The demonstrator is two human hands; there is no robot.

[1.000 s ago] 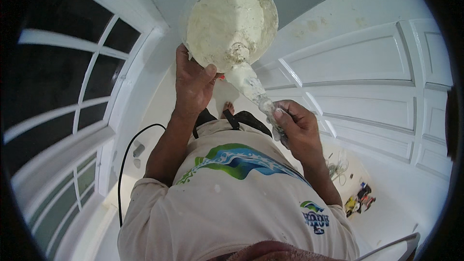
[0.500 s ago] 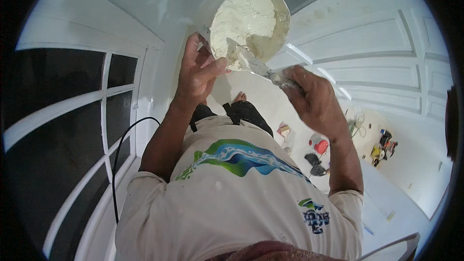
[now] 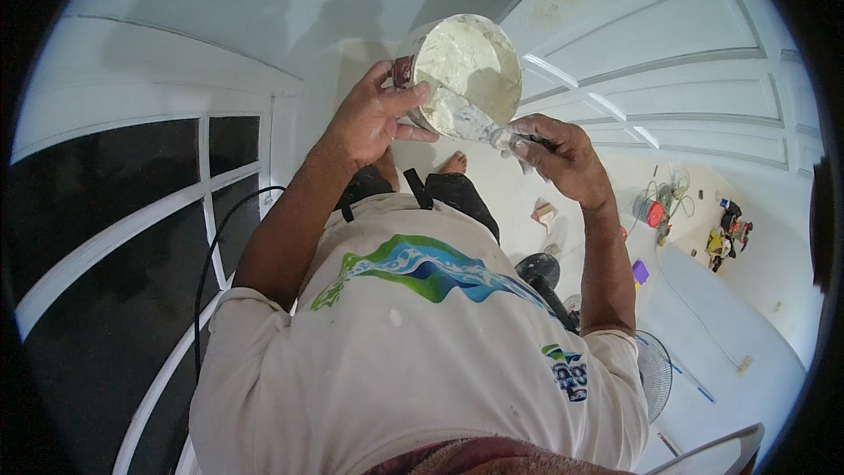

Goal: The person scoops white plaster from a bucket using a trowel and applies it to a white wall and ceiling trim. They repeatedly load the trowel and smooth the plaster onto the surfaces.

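My left hand (image 3: pixel 378 116) grips a tub (image 3: pixel 406 70) by its side, thumb over the rim and fingers underneath. The tub is tilted so its mouth faces me, and pale cream putty (image 3: pixel 470 57) coats its inside. In my right hand (image 3: pixel 563 154) is a putty knife (image 3: pixel 470 120), its handle pinched between thumb and fingers. The knife's blade lies at the lower rim of the tub, smeared with putty. White residue marks the fingers of both hands.
Dark window panes (image 3: pixel 114 255) in white frames stand at the left, with a black cable (image 3: pixel 207 273) beside them. White panelled doors (image 3: pixel 677 79) rise at the right. On the floor lie a standing fan (image 3: pixel 653 374), a red container (image 3: pixel 654 214) and a pile of tools (image 3: pixel 725 237).
The tub has come lower and nearer to me. My right hand has turned, and the knife has moved from inside the putty to the lower rim.
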